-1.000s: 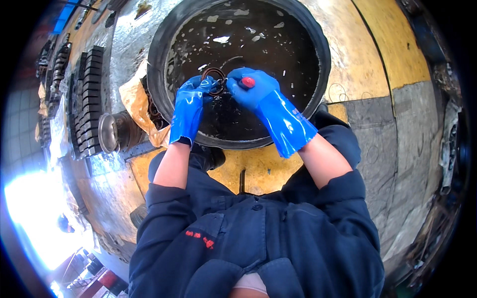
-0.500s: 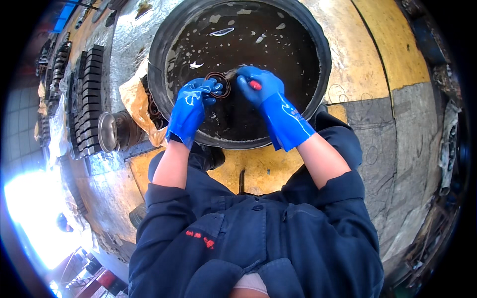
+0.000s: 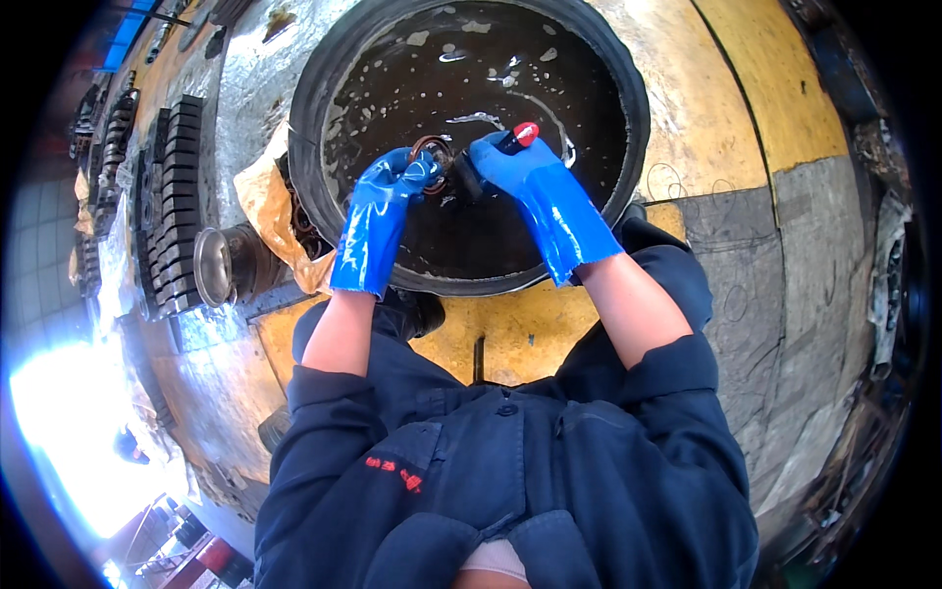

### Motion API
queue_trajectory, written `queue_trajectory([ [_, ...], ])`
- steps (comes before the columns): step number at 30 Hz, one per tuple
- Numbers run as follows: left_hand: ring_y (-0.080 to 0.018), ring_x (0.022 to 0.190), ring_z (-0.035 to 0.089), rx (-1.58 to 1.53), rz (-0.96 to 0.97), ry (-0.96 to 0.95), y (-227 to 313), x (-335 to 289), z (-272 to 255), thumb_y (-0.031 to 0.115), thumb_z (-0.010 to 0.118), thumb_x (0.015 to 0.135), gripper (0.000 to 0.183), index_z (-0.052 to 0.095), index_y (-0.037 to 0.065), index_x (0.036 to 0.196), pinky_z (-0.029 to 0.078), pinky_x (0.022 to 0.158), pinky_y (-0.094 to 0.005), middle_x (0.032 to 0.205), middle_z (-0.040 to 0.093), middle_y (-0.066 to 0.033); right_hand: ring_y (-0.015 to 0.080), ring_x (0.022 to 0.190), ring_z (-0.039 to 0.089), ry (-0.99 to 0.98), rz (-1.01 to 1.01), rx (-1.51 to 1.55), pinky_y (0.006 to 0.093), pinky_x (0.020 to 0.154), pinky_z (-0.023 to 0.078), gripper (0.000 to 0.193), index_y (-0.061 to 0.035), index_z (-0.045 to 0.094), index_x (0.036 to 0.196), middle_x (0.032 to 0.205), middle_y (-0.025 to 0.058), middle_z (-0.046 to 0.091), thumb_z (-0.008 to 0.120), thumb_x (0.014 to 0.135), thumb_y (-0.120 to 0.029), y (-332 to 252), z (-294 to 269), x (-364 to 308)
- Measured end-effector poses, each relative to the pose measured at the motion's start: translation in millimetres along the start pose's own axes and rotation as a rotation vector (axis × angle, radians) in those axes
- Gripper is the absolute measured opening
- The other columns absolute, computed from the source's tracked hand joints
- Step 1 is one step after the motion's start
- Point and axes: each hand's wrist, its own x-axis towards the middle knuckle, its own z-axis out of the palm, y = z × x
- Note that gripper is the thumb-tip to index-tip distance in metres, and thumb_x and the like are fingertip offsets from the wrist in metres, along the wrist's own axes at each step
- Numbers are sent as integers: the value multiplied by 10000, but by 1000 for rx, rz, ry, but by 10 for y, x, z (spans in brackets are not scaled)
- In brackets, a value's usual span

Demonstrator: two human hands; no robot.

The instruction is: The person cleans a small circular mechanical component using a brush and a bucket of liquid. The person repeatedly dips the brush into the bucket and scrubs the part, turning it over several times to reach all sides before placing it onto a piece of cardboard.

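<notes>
Currently, upper centre: blue-gloved left hand (image 3: 392,177) pinches brown ring-shaped part (image 3: 446,155); just right, blue-gloved right hand (image 3: 512,169) clenches red-tipped black handle (image 3: 525,135), slanting upper right.

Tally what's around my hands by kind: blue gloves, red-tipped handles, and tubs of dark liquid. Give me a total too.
Blue gloves: 2
Red-tipped handles: 1
Tubs: 1
Total: 4
</notes>
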Motion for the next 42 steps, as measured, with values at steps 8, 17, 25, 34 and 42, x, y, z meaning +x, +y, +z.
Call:
queue_trajectory([
  [8,-179,1161,764,-215,116,150,-61,90,53,233,758,1110,369,743,9,1402,581,999,-313,1271,819,-85,236,903,782,12,46,67,395,869,597,386,-83,846,1098,974,126,834,738,1010,-442,58,-64,-158],
  [17,-240,1248,769,-499,-149,-163,-139,198,31,318,657,1167,403,700,27,1443,617,961,-368,1385,792,-140,312,917,797,-142,-125,-69,414,904,610,453,-90,842,1119,974,142,833,736,1014,-518,18,-65,-205],
  [25,-224,1134,789,-245,-399,-194,109,102,-48,580,668,1118,582,747,38,1314,583,880,-329,1266,820,-147,316,1067,827,107,-353,-1091,555,900,609,263,-127,839,1189,1092,107,847,637,1060,-237,-103,187,-255],
  [34,-260,1228,769,-457,-160,-120,-182,-14,-29,326,639,1135,414,721,38,1421,609,982,-369,1325,803,-136,375,1001,815,165,-381,-1019,593,847,577,242,-150,780,1216,1103,136,837,642,1057,-267,166,443,-73],
  [42,-225,1276,748,-262,-31,2,-44,-86,-123,275,585,1174,376,713,33,1431,599,1073,-395,1391,780,-111,267,1030,807,198,-322,85,396,960,620,233,-124,853,1145,1090,138,839,807,1003,-303,15,-56,-226],
])
